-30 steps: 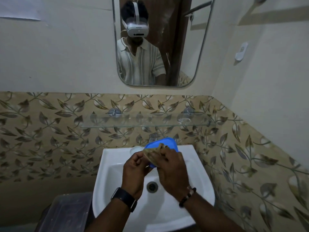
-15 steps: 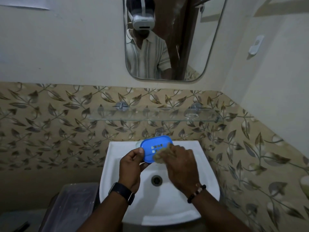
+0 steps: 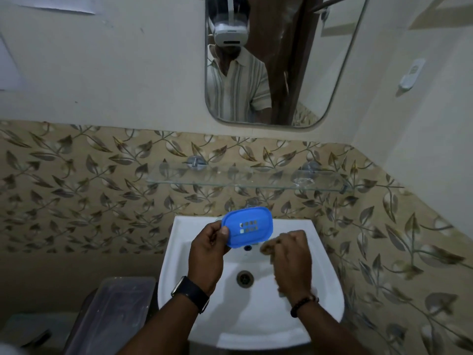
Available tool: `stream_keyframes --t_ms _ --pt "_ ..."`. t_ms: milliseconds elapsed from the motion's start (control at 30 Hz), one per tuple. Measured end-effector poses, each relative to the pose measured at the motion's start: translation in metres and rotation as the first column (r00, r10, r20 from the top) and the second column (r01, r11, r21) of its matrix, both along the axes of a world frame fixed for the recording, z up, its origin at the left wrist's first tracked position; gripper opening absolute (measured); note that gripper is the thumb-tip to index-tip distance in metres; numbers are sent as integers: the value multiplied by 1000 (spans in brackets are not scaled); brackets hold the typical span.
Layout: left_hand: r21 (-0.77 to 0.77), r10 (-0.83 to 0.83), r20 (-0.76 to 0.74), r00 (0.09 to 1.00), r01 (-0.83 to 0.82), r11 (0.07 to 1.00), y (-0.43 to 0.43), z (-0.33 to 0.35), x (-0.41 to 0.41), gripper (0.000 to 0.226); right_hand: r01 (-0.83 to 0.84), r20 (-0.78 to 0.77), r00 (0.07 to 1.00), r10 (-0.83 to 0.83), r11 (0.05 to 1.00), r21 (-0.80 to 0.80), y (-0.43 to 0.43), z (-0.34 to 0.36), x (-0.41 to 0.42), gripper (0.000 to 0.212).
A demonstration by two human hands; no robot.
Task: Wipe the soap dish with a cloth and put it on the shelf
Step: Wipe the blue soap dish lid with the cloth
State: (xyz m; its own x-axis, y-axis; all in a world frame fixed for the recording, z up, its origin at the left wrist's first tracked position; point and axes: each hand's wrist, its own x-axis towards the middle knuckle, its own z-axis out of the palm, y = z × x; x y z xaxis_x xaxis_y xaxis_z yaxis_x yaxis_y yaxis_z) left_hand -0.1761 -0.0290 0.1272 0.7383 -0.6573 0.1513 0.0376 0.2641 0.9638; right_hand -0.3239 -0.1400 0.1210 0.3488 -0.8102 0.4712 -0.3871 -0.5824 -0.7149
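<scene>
Pulling right hand (image 3: 290, 262), fisted on cloth (image 3: 267, 247), off the soap dish (image 3: 247, 228) that left hand (image 3: 208, 249) pinches over sink (image 3: 325, 290), so wiping looks done; shelf (image 3: 245, 179) next.

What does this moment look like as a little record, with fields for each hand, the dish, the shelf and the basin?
left hand: holds the blue soap dish by its left edge
right hand: closed on a brownish cloth, off the dish
dish: above the white sink
glass shelf: bare
</scene>
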Motion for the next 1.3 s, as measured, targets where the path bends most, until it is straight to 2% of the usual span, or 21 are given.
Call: stream_keyframes --t_ms 33,67,100,133,167,200,233,333,400,500,567,633,667,700,767,900,967,1033,1100,1200,1300 --pt "16 0 108 994 -2 1000 2 -2 4 23 12 115 993 -37 977 214 -10 -2 -1 23" --pt "41 -8 231 973 -1 999 5 -2 7 25 -23 230 970 -83 906 422 -17 -1 -2 21" --pt "64 -23 350 937 1 998 8 -3 10 26 -142 376 917 -135 770 622 -23 0 -2 15" --pt "82 -43 456 889 6 997 11 -3 12 26 -325 511 839 -189 579 748 -25 4 -4 12" --pt "96 -67 548 834 17 995 13 -3 14 25 -457 574 786 -230 408 790 -25 8 -5 17" --pt "113 -96 626 774 33 993 16 -4 16 25 -535 602 766 -227 294 792 -25 11 -5 24" --pt "124 -127 687 716 56 991 18 -5 18 25 -555 601 775 -198 244 796 -24 13 -4 31" --pt "143 -165 813 558 83 986 23 -11 25 31 -515 555 827 -86 279 810 -18 13 0 35" --pt "147 -149 854 498 45 988 24 -15 30 36 -525 575 813 -91 313 791 -16 12 4 36" --pt "158 -152 822 549 36 987 29 -20 37 43 -500 571 817 -78 397 770 -15 11 11 33" --pt "144 -133 776 617 32 989 31 -24 40 45 -455 551 830 -83 471 755 -13 8 18 27" --pt "117 -115 654 747 50 992 32 -27 38 45 -417 536 839 -93 524 743 -12 4 25 24" --pt "102 -109 532 840 64 993 32 -28 36 46 -395 523 847 -91 550 736 -9 2 29 25" --pt "81 -106 360 927 82 993 32 -28 34 47 -360 498 862 -91 583 729 -7 -1 33 28" --pt "60 -77 35 996 74 995 33 -28 30 45 -307 457 886 -82 634 710 -1 -8 40 29" --pt "131 78 -180 980 -55 990 36 -45 32 38 -264 382 923 -35 667 697 10 -24 53 21" --pt "159 77 -310 947 -28 987 40 -56 40 34 -254 346 938 -2 676 692 15 -27 59 17" --pt "157 33 -467 884 46 986 45 -62 51 29 -248 335 942 0 674 695 20 -29 67 13" --pt "162 52 -570 820 51 985 50 -64 61 27 -227 313 950 -6 675 702 24 -34 76 14" --pt "141 107 -615 781 -24 990 54 -68 79 28 -177 281 958 -57 655 734 31 -41 90 23" --pt "166 197 -595 779 -121 979 45 -77 101 32 -117 260 957 -132 643 757 35 -47 95 16"
